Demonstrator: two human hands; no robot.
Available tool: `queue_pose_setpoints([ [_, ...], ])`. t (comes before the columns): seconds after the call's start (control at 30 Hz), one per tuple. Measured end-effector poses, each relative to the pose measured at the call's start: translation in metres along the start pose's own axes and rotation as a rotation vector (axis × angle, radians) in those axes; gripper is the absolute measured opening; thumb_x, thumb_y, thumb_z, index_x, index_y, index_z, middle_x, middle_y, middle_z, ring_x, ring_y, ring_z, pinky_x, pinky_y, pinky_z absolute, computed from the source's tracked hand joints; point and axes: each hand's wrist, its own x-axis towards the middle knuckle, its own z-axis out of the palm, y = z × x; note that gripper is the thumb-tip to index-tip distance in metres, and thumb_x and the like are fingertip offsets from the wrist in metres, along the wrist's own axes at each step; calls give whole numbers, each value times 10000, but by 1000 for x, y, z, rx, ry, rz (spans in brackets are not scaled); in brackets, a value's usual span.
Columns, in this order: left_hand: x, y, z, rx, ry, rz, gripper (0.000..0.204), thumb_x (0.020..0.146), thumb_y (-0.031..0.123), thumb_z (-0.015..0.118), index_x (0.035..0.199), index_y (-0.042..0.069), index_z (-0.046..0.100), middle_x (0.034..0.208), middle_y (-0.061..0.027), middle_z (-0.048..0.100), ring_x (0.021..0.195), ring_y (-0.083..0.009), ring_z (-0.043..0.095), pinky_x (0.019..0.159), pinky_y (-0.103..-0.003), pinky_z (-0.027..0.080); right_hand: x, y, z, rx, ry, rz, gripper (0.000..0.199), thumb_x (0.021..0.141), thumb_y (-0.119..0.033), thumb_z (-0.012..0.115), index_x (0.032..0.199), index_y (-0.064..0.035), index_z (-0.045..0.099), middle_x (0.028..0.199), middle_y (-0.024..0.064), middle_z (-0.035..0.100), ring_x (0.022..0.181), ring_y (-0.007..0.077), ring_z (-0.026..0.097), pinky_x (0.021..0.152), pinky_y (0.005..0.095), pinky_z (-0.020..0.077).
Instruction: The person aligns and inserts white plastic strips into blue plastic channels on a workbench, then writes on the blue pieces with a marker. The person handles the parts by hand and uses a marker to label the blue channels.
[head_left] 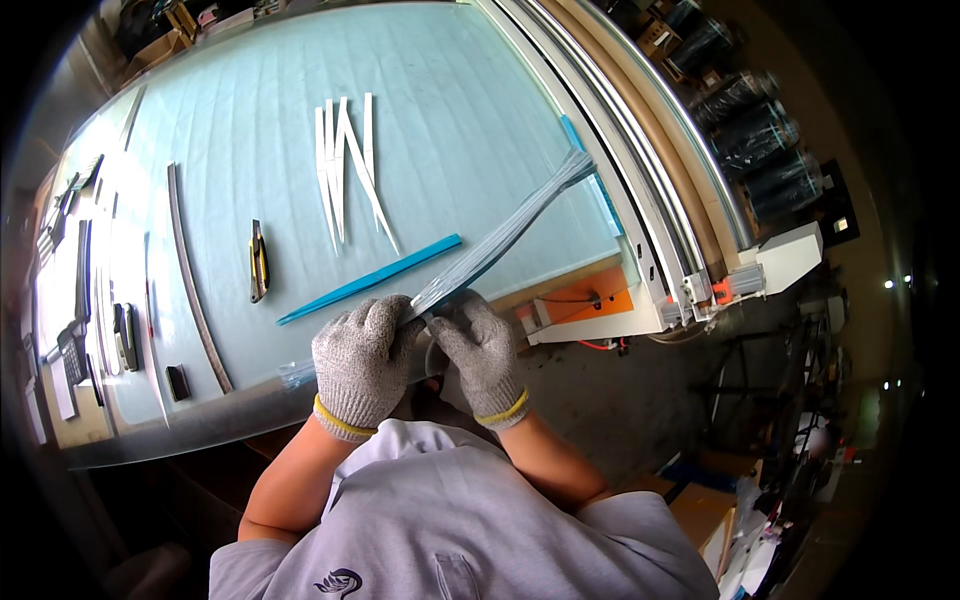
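Note:
At the table's near edge, both my hands wear grey knit gloves with yellow cuffs. My left hand is closed round the near end of a bundle of thin, pale, translucent strips. The bundle slants away to the far right, across the tabletop to the rail. Close beside it, my right hand has its fingers curled and its thumb against the same bundle. A flat blue strip lies just beyond my left hand. Left of that hand, a piece of crinkled clear plastic shows; whether it belongs to the bundle, I cannot tell.
Several white tapered strips lie mid-table. Left of them are a yellow-and-black utility knife, a long dark strip and a small black block. A metal rail borders the table's right side. Dark wrapped rolls stand beyond it.

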Motion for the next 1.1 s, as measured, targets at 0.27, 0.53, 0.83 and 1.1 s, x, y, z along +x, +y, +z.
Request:
queue_pose_setpoints([
  [0.27, -16, -35, 35, -150, 0, -136, 259, 852, 74, 749, 1100, 31, 690, 902, -183, 719, 803, -359, 711, 714, -401, 564, 23, 25, -8, -296, -13, -81, 121, 960, -67, 678, 1031, 21, 720, 869, 52, 714, 734, 104, 616, 680, 273, 500],
  [0.53, -34, -84, 88, -838, -100, -507, 263, 943, 57, 669, 1186, -26, 613, 915, -148, 726, 801, -211, 721, 759, -343, 566, 43, 102, -16, -519, 44, -112, 156, 900, -67, 703, 1012, 42, 707, 929, 161, 715, 844, 240, 704, 763, 350, 549],
  [0.83, -39, -108, 108, -613, -153, -657, 204, 943, 64, 671, 1099, -66, 643, 912, -101, 716, 839, -140, 656, 778, -309, 540, 55, 116, 2, -770, 28, -73, 165, 818, -185, 725, 842, -35, 661, 831, 182, 689, 809, 396, 668, 711, 469, 533],
  [1.1, -55, -122, 107, -629, 26, -705, 171, 940, 72, 685, 1062, -44, 658, 765, -105, 688, 675, -132, 638, 638, -292, 521, 75, 139, 9, -1029, 106, -295, 151, 776, -141, 700, 779, -16, 616, 724, 212, 631, 723, 425, 633, 668, 505, 506],
])
